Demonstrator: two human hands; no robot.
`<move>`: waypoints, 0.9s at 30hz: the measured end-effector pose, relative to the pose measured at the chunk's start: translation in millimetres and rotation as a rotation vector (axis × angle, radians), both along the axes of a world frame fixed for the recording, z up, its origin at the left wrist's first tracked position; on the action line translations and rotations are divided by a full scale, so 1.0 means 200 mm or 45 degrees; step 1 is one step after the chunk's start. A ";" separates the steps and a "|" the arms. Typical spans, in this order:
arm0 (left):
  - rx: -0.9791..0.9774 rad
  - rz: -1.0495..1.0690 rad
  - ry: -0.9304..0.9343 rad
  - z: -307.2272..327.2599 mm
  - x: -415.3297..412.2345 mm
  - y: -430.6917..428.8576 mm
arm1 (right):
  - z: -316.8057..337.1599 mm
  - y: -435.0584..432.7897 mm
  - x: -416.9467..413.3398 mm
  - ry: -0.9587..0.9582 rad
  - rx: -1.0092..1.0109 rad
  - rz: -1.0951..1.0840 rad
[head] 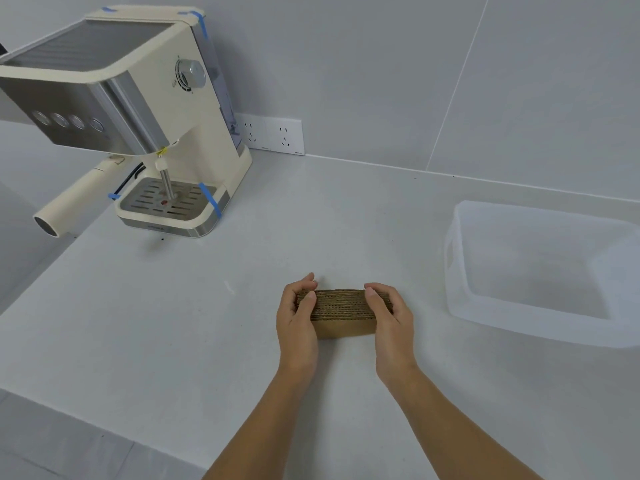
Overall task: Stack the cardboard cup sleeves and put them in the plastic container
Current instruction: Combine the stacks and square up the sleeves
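A stack of brown cardboard cup sleeves (341,311) stands on its edge on the white counter, corrugated edges up. My left hand (298,320) presses against its left end and my right hand (391,318) against its right end, so the stack is squeezed between them. To the right stands a clear plastic container (460,299) with nothing visible inside, about a hand's width from my right hand.
A cream espresso machine (145,126) with blue tape strips stands at the back left, its portafilter handle (69,202) jutting forward. A double wall socket (273,135) sits beside it. The counter's front edge (104,434) runs along the lower left.
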State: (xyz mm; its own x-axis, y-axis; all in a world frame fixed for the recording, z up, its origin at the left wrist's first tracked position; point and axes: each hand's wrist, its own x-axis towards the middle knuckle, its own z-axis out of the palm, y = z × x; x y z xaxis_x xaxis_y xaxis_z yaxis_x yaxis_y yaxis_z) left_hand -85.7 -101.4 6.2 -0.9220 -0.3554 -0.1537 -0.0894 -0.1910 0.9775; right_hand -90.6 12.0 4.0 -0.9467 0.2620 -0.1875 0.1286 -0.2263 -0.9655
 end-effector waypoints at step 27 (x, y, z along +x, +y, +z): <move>-0.168 -0.067 -0.029 -0.02 0.18 -0.01 | -0.01 0.02 0.18 0.046 0.047 0.054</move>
State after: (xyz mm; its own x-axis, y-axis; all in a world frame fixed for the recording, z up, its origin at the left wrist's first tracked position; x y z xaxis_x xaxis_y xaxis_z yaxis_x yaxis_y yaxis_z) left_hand -49.7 -104.4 1.9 -0.9368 -0.3250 -0.1297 -0.1181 -0.0553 0.9915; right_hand -54.9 15.8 1.9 -0.9629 0.2278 -0.1444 0.1025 -0.1859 -0.9772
